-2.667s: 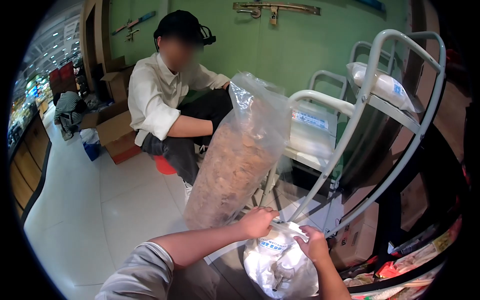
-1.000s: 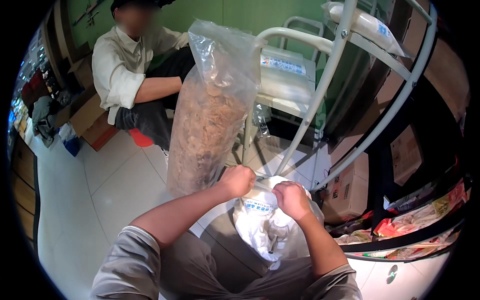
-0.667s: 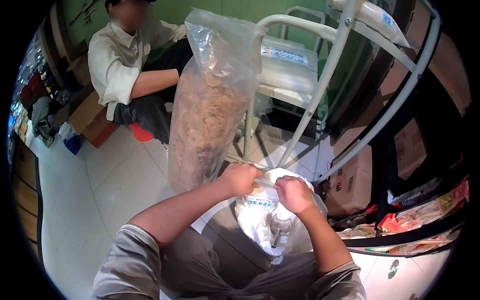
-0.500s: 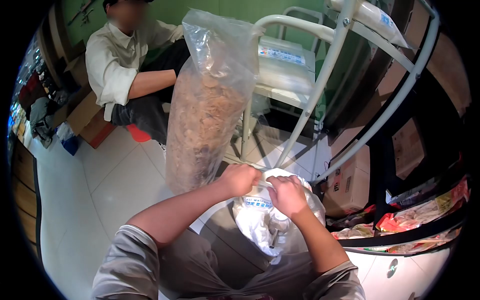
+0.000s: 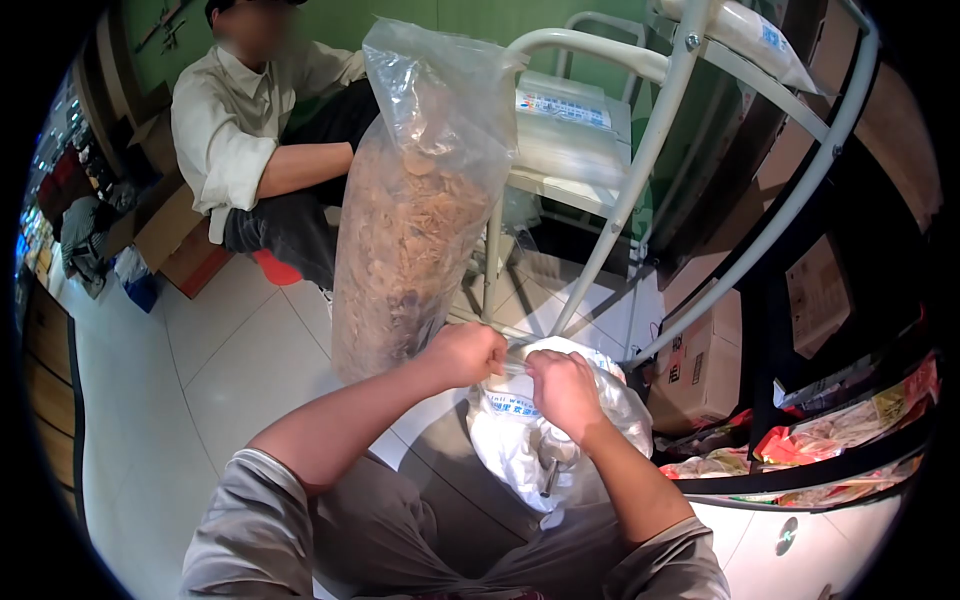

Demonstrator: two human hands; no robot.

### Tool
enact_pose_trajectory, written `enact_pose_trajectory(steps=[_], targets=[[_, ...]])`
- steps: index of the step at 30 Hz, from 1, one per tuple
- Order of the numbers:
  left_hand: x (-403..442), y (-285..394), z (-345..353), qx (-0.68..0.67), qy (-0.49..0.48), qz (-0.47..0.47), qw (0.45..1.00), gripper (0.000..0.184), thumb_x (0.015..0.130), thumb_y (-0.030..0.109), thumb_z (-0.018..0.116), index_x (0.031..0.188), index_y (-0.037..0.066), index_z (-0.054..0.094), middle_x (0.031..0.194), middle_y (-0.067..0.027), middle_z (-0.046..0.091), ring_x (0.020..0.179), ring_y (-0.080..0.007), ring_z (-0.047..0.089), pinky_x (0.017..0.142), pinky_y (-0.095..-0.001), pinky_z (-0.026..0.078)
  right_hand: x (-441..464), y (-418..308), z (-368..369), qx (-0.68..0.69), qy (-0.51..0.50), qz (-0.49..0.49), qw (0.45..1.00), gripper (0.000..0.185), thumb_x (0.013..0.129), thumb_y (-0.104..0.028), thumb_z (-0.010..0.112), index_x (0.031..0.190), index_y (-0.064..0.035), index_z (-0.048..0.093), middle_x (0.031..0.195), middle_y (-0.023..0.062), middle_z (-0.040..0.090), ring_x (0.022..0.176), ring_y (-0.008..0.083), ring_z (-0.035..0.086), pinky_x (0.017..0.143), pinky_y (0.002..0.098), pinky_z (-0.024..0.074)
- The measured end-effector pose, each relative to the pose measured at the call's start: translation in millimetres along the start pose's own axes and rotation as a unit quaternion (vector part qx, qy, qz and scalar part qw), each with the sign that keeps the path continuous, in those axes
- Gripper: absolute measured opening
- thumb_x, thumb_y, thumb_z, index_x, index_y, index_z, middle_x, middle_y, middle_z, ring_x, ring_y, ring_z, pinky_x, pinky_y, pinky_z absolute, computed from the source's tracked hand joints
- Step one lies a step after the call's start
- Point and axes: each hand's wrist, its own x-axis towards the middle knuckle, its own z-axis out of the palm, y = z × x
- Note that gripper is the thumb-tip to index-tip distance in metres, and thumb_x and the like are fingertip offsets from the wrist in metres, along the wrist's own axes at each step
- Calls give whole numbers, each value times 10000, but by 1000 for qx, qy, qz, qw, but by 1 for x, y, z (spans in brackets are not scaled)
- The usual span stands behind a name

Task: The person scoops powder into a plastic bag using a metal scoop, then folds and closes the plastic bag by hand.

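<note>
A white plastic bag (image 5: 500, 440) with blue printing stands between my knees, its sides crumpled. My left hand (image 5: 466, 354) is closed in a fist at the bag's far left rim. Opposite it, my right hand (image 5: 563, 388) pinches with thumb and fingers over the top of the bag. A short strip of thin, see-through plastic stretches between the two hands. On the white bag lies a metal handle-like piece (image 5: 549, 477); its other end is hidden in the folds.
A tall clear sack (image 5: 410, 250) of brown flakes stands left of my hands. Behind it sits a person (image 5: 235, 130) in a light shirt. A white metal rack (image 5: 625, 190) holds packs of clear bags (image 5: 570, 130). Cardboard boxes (image 5: 700, 370) and red packets (image 5: 840, 425) are at right.
My hands have drawn slightly apart: the left moved a little to the left, the right hand shifted slightly and turned. The sack and the seated person stay about the same.
</note>
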Motion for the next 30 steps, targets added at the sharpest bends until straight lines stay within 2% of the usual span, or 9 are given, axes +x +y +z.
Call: enact_pose_trajectory(steps=[2,7,11,16,18,20,22,26,30], targets=[[-1,-4,-4,-6,-8,-9,1000,194,760,232,759,846,73,689,840,-110,695,869,-303,665,753,-404,517,0,1,0,3,0,8,1000,123,786,-39,557,877,-59,635,872,123,680,833,301,646,783,403,446],[1,-18,-6,-35,9,-20,999,84,731,107,750,784,62,703,805,-125,694,804,-277,679,709,-370,525,-2,3,-4,12,11,19,1000,89,814,-93,592,883,-58,637,858,117,681,828,312,646,786,414,450],[5,-29,2,-40,24,-1,999,68,706,35,727,765,59,706,777,-135,689,771,-270,682,690,-361,528,-9,18,-18,-21,-50,57,997,93,814,-139,624,862,-65,656,866,127,678,836,326,643,793,436,463],[4,-16,3,14,41,-20,999,39,717,34,682,753,49,687,748,-149,676,771,-311,677,696,-390,532,-15,27,-28,-11,-58,96,994,90,803,-149,625,809,-68,662,827,157,661,794,361,636,719,461,497],[8,-11,6,59,7,-21,998,76,736,63,625,763,21,683,820,-213,670,844,-376,661,755,-457,529,-19,38,-17,-14,-38,75,996,95,798,-157,627,794,-68,659,810,170,653,777,372,635,694,473,499],[12,-18,13,37,29,-6,999,93,728,61,617,763,-7,668,815,-235,660,843,-389,657,753,-476,527,-19,35,-20,-30,-37,87,995,91,789,-157,637,781,-69,656,826,177,646,778,380,635,706,476,500],[13,-19,15,50,60,2,997,45,712,86,686,749,62,677,797,-169,677,803,-337,671,718,-444,522,-23,44,-19,-28,-11,85,996,77,774,-136,657,772,-59,653,821,178,638,773,379,631,711,468,504],[10,-20,6,21,66,9,998,61,706,78,703,743,45,667,797,-155,682,813,-335,671,718,-435,519,-22,58,-20,-6,-38,152,988,50,748,-123,675,778,-85,686,839,159,674,790,360,655,706,447,521],[6,-14,-2,13,24,4,1000,117,702,106,739,782,51,673,809,-133,687,834,-323,671,722,-426,516,-21,61,-21,-6,-38,135,990,43,749,-114,673,776,-93,698,822,163,679,786,357,661,718,443,528]])
